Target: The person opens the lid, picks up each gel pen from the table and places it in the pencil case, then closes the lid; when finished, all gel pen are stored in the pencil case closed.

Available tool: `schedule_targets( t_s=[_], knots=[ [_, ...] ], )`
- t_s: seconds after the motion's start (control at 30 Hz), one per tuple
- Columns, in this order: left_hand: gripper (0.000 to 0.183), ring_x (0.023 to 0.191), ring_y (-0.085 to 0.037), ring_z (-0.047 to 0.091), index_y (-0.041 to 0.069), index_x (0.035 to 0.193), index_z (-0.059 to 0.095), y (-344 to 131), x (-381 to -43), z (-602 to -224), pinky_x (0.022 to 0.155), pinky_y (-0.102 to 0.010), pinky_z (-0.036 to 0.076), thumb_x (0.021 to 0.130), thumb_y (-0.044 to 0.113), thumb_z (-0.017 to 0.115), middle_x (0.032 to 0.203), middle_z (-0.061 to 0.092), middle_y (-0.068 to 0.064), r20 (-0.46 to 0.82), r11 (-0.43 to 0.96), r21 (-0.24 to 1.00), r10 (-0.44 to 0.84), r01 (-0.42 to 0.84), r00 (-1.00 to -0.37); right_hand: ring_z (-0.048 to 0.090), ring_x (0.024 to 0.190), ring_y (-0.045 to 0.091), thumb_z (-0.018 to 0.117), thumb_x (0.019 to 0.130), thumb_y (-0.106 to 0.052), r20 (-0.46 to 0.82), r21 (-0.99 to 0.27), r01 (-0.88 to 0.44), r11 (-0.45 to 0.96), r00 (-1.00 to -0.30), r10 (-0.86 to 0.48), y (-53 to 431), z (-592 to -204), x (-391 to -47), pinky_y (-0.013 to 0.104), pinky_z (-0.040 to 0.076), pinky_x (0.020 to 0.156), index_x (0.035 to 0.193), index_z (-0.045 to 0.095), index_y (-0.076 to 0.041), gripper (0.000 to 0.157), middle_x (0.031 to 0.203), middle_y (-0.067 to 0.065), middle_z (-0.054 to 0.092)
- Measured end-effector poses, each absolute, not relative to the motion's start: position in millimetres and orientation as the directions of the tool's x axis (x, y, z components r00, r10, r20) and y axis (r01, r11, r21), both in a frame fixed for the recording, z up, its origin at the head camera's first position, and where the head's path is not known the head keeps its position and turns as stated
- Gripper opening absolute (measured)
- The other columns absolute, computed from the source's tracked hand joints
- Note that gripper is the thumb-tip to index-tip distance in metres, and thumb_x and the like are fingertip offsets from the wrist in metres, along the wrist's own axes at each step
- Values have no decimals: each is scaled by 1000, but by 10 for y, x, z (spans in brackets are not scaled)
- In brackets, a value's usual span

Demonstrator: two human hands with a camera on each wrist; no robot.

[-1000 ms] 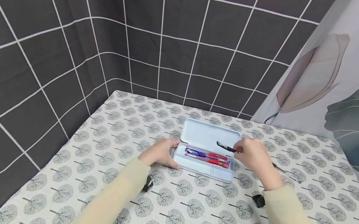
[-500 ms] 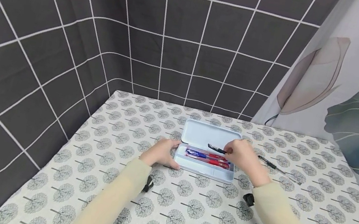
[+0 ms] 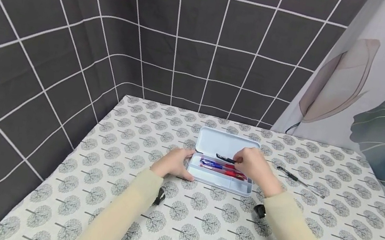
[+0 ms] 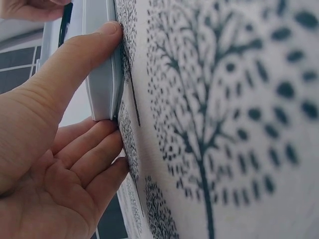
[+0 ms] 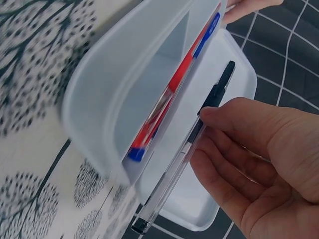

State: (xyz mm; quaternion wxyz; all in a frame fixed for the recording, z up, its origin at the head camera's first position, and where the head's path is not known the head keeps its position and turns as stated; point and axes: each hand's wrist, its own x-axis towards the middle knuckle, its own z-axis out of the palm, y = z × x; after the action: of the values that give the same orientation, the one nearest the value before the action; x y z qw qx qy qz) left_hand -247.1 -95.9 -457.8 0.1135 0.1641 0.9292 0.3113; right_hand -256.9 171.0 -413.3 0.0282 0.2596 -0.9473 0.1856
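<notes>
A pale blue pencil case [image 3: 207, 177] lies on the table with its lid [image 3: 225, 143] folded back. My left hand [image 3: 174, 163] holds its left end, thumb [image 4: 84, 52] along the near side and fingers on the end. Between thumb and fingers, my right hand [image 3: 255, 166] pinches a black pen [image 5: 174, 164] over the case. The pen's black cap [image 3: 224, 158] points left, above the hinge side. Inside the rear compartment are blue pens [image 3: 209, 163] and red pens [image 3: 235, 174], lying lengthwise; their exact number is unclear.
Another black pen [image 3: 292, 177] lies slanted on the tree-print tablecloth [image 3: 187, 235], right of the case. A dark gridded curtain [image 3: 187, 59] hangs behind and to the left. A light patterned curtain [image 3: 340, 90] is at the right.
My right hand has moved left with the black pen, from the case's right end to over its rear compartment. The pen on the tablecloth is more fully exposed. My left hand stays put.
</notes>
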Motion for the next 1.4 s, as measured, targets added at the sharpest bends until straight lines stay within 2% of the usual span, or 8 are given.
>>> schedule_targets(
  t_s=[0.2,0.3,0.43,0.57,0.83,0.97,1.2,1.4],
  knots=[
    [100,129,-31,52,9,146,44,-950,-2479,-4561,114,-46,38,60,25,93,143,54,-9,-108,746,624,376,232,-920,57,60,12,69,76,3,116,-319,-497,807,-866,-487,1586,-4121,-2580,31,54,62,82,78,-7,14,74,3,73],
    [99,127,-31,54,10,145,45,-947,-2482,-4559,113,-47,38,60,23,92,142,55,-9,-103,739,632,377,232,-921,61,65,15,70,77,1,109,-307,-494,814,-867,-486,1531,-4116,-2584,34,56,66,82,78,-8,13,77,4,74],
    [98,124,-30,56,9,145,46,-951,-2486,-4559,112,-46,39,60,22,92,140,57,-10,-99,734,637,378,234,-920,69,78,23,72,78,0,104,-311,-486,817,-872,-479,1483,-4118,-2587,41,59,77,87,79,-7,14,87,9,76],
    [100,127,-31,54,9,145,45,-957,-2485,-4563,113,-46,39,59,24,93,142,55,-10,-101,738,634,377,232,-921,71,87,29,73,78,-1,96,-322,-471,821,-879,-466,1459,-4125,-2599,43,59,82,91,78,-6,15,92,12,76],
    [101,129,-31,52,9,146,44,-958,-2476,-4572,113,-46,38,59,26,93,144,54,-9,-104,748,622,372,232,-922,69,77,23,72,78,0,41,-335,-442,832,-889,-456,1389,-4155,-2609,42,59,79,90,78,-5,14,88,11,76],
    [101,128,-31,53,9,146,45,-957,-2472,-4574,113,-46,39,59,26,93,143,54,-10,-107,743,628,376,230,-920,69,83,25,72,78,0,31,-343,-432,834,-893,-450,1375,-4193,-2607,42,58,82,91,78,-5,15,89,10,76],
    [104,127,-30,53,9,147,43,-959,-2474,-4600,112,-46,40,58,28,93,143,54,-12,-105,745,625,378,235,-920,71,90,30,72,80,-1,71,-373,-427,824,-899,-433,1408,-4191,-2575,44,58,85,96,77,-3,18,96,14,76],
    [103,129,-31,52,9,147,43,-966,-2481,-4617,113,-46,39,58,29,93,144,53,-11,-100,747,620,381,242,-919,71,82,24,74,78,-2,116,-384,-452,805,-889,-443,1475,-4180,-2541,38,60,78,96,77,-2,18,91,12,76]
  ],
)
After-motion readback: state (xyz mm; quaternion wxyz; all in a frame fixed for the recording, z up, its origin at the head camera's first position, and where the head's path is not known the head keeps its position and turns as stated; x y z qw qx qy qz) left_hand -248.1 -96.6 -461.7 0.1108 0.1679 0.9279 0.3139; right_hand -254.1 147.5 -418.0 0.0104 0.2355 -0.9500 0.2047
